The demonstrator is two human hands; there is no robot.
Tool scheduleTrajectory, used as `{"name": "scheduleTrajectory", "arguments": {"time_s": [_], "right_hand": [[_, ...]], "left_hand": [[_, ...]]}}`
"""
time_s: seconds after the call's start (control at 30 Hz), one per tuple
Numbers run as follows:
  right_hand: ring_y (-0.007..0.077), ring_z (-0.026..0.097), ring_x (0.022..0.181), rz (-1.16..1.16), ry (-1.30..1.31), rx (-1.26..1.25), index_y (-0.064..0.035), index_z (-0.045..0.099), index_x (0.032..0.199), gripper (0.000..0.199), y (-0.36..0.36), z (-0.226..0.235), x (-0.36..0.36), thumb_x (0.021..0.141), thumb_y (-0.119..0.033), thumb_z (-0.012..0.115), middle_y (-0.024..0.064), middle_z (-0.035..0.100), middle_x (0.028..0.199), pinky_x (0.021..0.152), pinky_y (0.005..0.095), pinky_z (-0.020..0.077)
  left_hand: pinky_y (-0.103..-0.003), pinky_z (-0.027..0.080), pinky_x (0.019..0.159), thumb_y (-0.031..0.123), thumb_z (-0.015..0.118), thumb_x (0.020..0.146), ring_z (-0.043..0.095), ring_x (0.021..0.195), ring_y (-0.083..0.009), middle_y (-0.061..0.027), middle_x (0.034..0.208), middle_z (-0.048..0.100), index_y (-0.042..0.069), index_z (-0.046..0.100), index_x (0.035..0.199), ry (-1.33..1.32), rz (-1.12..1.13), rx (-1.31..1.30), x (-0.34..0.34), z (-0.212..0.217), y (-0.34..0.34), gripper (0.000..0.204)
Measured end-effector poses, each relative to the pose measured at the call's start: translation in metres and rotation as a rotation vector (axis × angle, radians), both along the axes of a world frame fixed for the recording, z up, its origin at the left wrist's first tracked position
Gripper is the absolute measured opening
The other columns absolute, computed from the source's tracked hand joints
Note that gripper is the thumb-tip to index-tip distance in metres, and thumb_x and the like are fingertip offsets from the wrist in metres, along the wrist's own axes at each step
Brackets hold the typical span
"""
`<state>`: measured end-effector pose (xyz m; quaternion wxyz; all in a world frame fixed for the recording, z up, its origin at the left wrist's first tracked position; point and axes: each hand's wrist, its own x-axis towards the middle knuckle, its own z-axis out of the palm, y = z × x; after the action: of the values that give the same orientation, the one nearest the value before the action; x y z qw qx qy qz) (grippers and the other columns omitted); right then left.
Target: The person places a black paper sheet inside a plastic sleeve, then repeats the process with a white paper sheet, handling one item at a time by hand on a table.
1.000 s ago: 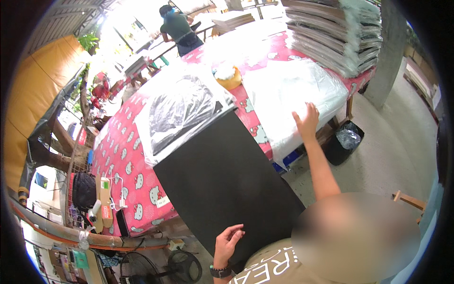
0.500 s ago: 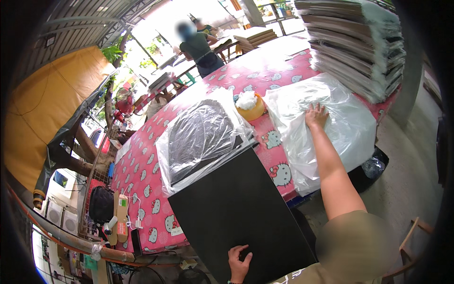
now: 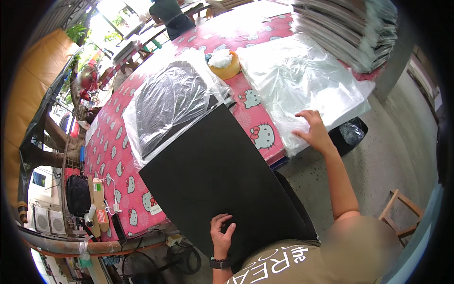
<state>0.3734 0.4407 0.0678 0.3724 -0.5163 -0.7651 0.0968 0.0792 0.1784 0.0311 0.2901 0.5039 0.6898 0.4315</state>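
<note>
A large flat black board [image 3: 213, 175] leans from the table's near edge down against my body. My left hand [image 3: 221, 234] rests on its lower part, fingers lightly bent and thumb apart. My right hand [image 3: 314, 132] hovers at or just over the near edge of a pile of clear plastic bags [image 3: 293, 80]; its thumb and fingers are spread with nothing seen between them. I cannot tell whether it touches the plastic. Beyond the board's far end lies a black sheet in clear plastic wrap [image 3: 170, 99], partly tucked at the board's edge.
A yellow bowl [image 3: 224, 71] with white fluffy stuff stands between the wrapped sheet and the bags. Tall layered stacks [image 3: 340, 28] rise at the far right of the pink patterned table [image 3: 113, 161]. A wooden stool [image 3: 402, 215] is at right. Another person [image 3: 170, 19] stands beyond.
My right hand has slid back from the middle of the plastic bags to their near edge. My view has tipped down; the left hand stays on the black board.
</note>
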Motion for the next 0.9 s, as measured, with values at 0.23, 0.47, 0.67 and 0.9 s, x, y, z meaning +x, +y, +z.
{"name": "scheduleTrajectory", "arguments": {"time_s": [0.23, 0.47, 0.67, 0.9], "right_hand": [[0.0298, 0.057, 0.076, -0.046, 0.174, -0.158, -0.0049, 0.061, 0.092, 0.024, 0.031, -0.037, 0.021, 0.069, -0.008, 0.056, 0.0164, 0.06, 0.08, 0.073, 0.0346, 0.0433], [0.011, 0.049, 0.067, -0.164, 0.979, 0.479, 0.003, 0.053, 0.094, 0.019, 0.033, 0.13, 0.03, 0.083, -0.012, 0.051, 0.0032, 0.054, 0.077, 0.062, 0.0228, 0.0409], [0.0293, 0.059, 0.077, 0.94, -0.066, -0.351, -0.0022, 0.056, 0.092, 0.023, -0.144, 0.097, -0.104, 0.076, -0.019, 0.056, 0.0149, 0.06, 0.085, 0.068, 0.0374, 0.0464], [0.0112, 0.05, 0.063, 0.762, 0.349, -0.635, -0.0016, 0.058, 0.081, 0.021, -0.177, 0.107, -0.121, 0.073, -0.019, 0.067, 0.0057, 0.056, 0.067, 0.059, 0.0254, 0.0404]], "left_hand": [[-0.025, 0.044, 0.067, 0.008, 0.061, 0.072, 0.052, 0.086, -0.0159, -0.0068, 0.097, 0.055, 0.005, 0.061, 0.09, -0.1, 0.007, 0.085, -0.005, 0.002, -0.011, 0.018], [-0.025, 0.042, 0.07, 0.005, 0.061, 0.071, 0.05, 0.09, -0.015, -0.0077, 0.104, 0.05, 0.005, 0.054, 0.101, -0.187, 0.133, 0.315, -0.017, 0.035, -0.025, 0.031], [-0.034, 0.033, 0.09, 0.025, 0.075, 0.061, 0.037, 0.111, -0.0231, -0.0121, 0.123, 0.038, 0.004, 0.036, 0.123, 0.188, -0.126, 0.7, 0.024, 0.128, 0.017, 0.075], [-0.022, 0.044, 0.054, 0.013, 0.066, 0.074, 0.053, 0.057, -0.0084, -0.0035, 0.064, 0.06, -0.003, 0.059, 0.088, -0.27, -0.083, 0.196, 0.019, 0.102, -0.012, 0.022]]}}
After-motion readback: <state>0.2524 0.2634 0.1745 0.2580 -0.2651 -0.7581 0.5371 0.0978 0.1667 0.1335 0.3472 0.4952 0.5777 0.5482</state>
